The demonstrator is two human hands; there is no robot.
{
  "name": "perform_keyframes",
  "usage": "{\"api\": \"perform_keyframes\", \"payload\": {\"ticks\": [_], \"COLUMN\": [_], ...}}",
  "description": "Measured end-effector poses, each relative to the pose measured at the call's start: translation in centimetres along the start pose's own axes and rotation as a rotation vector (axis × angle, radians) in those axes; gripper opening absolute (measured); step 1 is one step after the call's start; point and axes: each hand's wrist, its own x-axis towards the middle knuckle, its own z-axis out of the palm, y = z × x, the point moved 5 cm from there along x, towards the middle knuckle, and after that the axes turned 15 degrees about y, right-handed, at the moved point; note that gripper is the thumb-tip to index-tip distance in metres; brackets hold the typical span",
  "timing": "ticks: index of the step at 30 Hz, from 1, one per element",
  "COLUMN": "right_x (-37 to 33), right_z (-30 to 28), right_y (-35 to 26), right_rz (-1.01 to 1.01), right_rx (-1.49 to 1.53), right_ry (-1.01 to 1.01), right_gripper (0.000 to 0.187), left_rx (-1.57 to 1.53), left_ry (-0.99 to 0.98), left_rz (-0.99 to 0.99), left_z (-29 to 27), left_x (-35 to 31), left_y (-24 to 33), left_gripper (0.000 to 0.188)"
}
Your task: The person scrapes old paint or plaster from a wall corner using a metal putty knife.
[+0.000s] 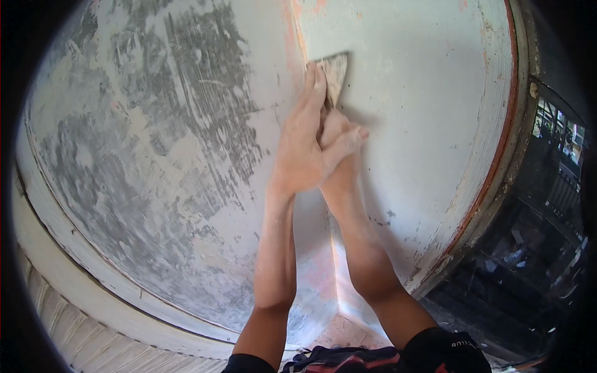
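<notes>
My right hand (337,127) is closed around the handle of a putty knife (336,69), with the handle mostly hidden. The wide blade, smeared with pale filler, points upward and lies against the wall beside the inner corner. My left hand (300,140) overlaps the right one from the left. Its fingers stretch straight up, their tips at the blade's left edge, while the thumb crosses over the right hand. Pale dust coats both hands. The right wall (416,124) is smooth and pale; the left wall (149,143) carries patchy grey and white filler.
A corner line with pinkish streaks runs down between the walls. On the right, a reddish-brown edge (505,140) borders a dark opening (528,248) with cluttered things beyond. A pale ledge (118,304) and a ribbed surface (81,339) lie at lower left.
</notes>
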Motion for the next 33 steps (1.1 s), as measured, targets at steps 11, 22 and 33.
{"api": "perform_keyframes", "payload": {"ticks": [11,22,33], "right_x": [0.1,-4.0,-11.4], "right_z": [0.9,-2.0,-3.1], "right_y": [0.0,-2.5,0.1], "right_rz": [0.004,-0.018,1.418], "right_rx": [0.0,-0.206,0.891], "right_ry": [0.013,-0.051,-0.626], "right_gripper": [0.02,0.027,0.048], "left_rx": [0.063,0.024,0.259], "left_ry": [0.005,0.199,0.386], "left_rz": [0.045,-0.018,-0.559], "left_z": [-0.3,-3.2,-5.7], "left_x": [0.4,-3.1,-10.2], "left_y": [-0.8,0.6,1.6], "left_gripper": [0.096,0.075,0.024]}}
